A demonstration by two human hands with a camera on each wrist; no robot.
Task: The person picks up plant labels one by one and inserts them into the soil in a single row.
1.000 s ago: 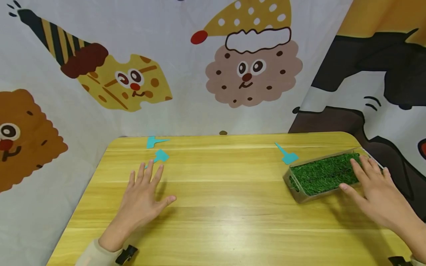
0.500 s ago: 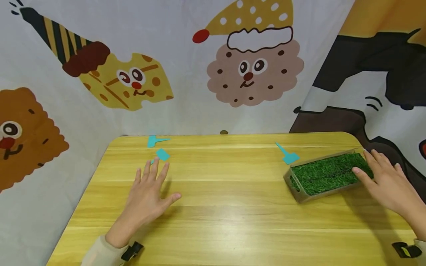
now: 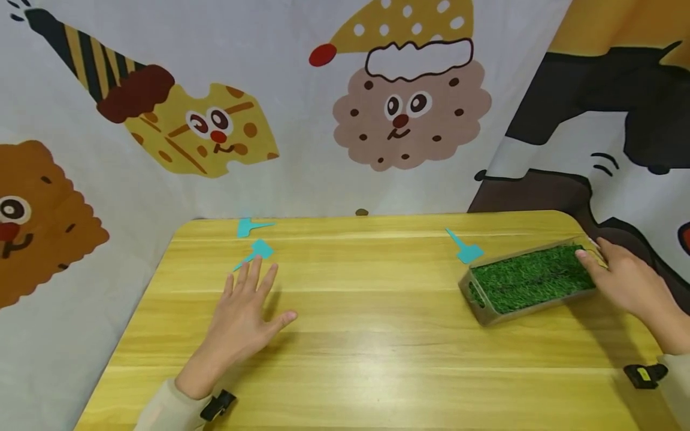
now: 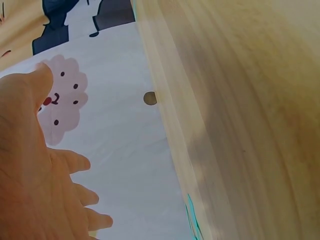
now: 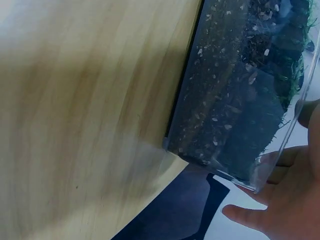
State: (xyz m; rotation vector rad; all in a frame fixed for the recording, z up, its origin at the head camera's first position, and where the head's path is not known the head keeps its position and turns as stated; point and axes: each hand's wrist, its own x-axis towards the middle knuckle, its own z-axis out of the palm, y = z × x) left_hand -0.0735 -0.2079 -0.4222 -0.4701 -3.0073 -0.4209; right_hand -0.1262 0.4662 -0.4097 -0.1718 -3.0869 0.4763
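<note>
In the head view a long clear-walled planter box (image 3: 528,281) topped with artificial grass stands at the right of the table. My right hand (image 3: 625,275) grips its right end, thumb over the grass side and fingers outside the end wall. From the right wrist, dark soil with pale flecks shows through the clear side, and the fingers of the right hand (image 5: 285,195) lie at the end wall. My left hand (image 3: 239,317) hovers over the table at left, fingers spread, holding nothing. Just beyond its fingertips lies a turquoise plant label (image 3: 262,248).
Another turquoise label (image 3: 245,227) lies by the table's back edge, and a third label (image 3: 469,252) lies behind the box's left end. The wooden table (image 3: 356,335) meets a cloth printed with cartoon figures at the back.
My right hand moves from above the grass to the box's right end, and its fingers close round that end. The left hand shifts slightly to the right. The box stays in place.
</note>
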